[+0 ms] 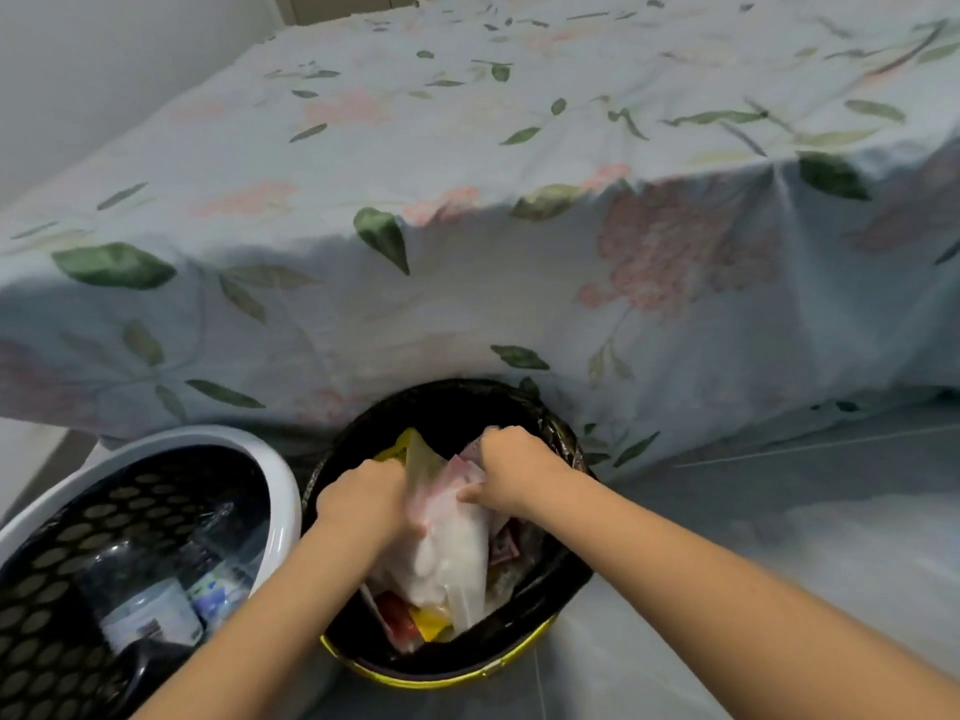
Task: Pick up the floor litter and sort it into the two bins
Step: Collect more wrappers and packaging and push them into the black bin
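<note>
I logged both hands over the yellow bin (441, 675), which served as my reference point. That bin carried a black liner (550, 579) and stood on the tiled floor (753, 537), against the hanging edge of a floral bedsheet (467, 200). The left hand (363, 504) had its fingers curled round the left edge of a pale plastic bag (447, 553). The right hand (511, 467) pinched the same bag at its upper right edge. The bag sat partly inside the yellow bin, its top held above the rim between the two hands. Below the bag, inside the same bin, lay wrappers (415, 618) in red and yellow; their exact type could not be read. To the left of the yellow bin, just beside it, stood a white bin (280, 491) with a perforated black basket wall. Inside that one lay clear plastic bottles (150, 605), one with a blue and white label.
</note>
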### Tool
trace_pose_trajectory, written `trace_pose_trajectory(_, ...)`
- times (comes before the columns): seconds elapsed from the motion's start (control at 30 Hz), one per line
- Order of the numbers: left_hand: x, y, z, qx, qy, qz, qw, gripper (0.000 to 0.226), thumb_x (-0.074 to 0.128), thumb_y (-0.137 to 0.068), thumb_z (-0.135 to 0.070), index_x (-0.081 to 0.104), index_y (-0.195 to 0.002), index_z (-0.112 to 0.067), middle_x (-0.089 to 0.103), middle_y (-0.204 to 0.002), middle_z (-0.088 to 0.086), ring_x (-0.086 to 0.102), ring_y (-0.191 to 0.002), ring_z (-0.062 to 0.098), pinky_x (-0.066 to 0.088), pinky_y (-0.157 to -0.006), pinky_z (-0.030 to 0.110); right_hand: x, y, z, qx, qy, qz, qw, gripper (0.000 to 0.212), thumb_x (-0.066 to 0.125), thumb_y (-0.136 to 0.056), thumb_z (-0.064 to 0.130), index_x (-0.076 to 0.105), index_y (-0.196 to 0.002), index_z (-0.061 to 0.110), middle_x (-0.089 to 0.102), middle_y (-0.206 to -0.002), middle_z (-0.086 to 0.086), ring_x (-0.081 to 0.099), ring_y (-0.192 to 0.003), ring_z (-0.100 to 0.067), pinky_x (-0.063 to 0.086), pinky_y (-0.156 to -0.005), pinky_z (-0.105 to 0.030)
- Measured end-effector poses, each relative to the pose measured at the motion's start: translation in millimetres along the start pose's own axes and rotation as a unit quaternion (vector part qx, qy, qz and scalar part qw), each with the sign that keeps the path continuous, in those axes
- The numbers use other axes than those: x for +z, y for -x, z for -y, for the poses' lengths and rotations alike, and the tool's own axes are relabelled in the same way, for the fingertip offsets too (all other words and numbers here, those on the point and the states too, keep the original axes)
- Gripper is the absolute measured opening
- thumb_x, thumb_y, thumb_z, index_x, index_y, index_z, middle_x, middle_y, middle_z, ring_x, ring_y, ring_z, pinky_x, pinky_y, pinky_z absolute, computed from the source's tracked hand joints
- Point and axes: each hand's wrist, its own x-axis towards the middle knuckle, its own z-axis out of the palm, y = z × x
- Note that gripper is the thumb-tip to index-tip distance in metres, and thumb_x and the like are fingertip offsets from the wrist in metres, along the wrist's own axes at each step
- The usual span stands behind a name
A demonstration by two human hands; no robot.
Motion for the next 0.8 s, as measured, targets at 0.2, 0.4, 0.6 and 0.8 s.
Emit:
trace_pose_trajectory(0.2,-70.8,39.6,-17.7,0.076,0.040,-0.203,0.976,0.070,0.063,-0.075,-0.064,0.046,-0.129,-0.024,0.059,-0.127,-0.003,0.057,-0.117,0.022,0.051,-0.088,0.039,-58.1,60.8,-44.7,-0.105,-0.137,-0.186,0.967,0.038,0.067,-0.083,0.043,0.063,-0.109,0.016,0.069,-0.098,0.001,0.063,-0.089,-0.012,0.050,-0.082,-0.025)
trace_pose_trajectory(0.4,-112.2,43.8,-151.7,0.340,0.211,-0.078,0.913,0.044,0.071,-0.077,-0.050,0.065,-0.113,-0.026,0.068,-0.109,-0.008,0.067,-0.091,0.005,0.051,-0.085,0.023,-103.4,130.4,-174.7,0.076,-0.142,-0.223,0.961,0.037,0.065,-0.083,0.047,0.067,-0.106,0.019,0.071,-0.099,0.004,0.062,-0.088,-0.006,0.045,-0.081,-0.017)
trace_pose_trajectory(0.6,-83.1,21.4,-328.9,0.407,0.188,0.048,0.893,0.035,0.064,-0.086,-0.045,0.074,-0.099,-0.015,0.068,-0.087,0.002,0.061,-0.080,0.016,0.046,-0.071,0.024,-101.5,219.6,-326.9,0.295,-0.172,-0.278,0.898,0.038,0.055,-0.089,0.048,0.070,-0.102,0.016,0.071,-0.103,0.000,0.063,-0.102,-0.018,0.046,-0.084,-0.026)
trace_pose_trajectory(0.8,-32.6,7.6,-463.8,0.391,0.130,0.102,0.905,0.039,0.063,-0.087,-0.044,0.074,-0.098,-0.008,0.059,-0.073,0.006,0.051,-0.058,0.017,0.041,-0.051,0.024,-65.0,310.3,-444.7,0.449,-0.223,-0.288,0.816,0.045,0.054,-0.090,0.046,0.069,-0.088,0.004,0.072,-0.089,-0.014,0.066,-0.091,-0.028,0.044,-0.070,-0.029)
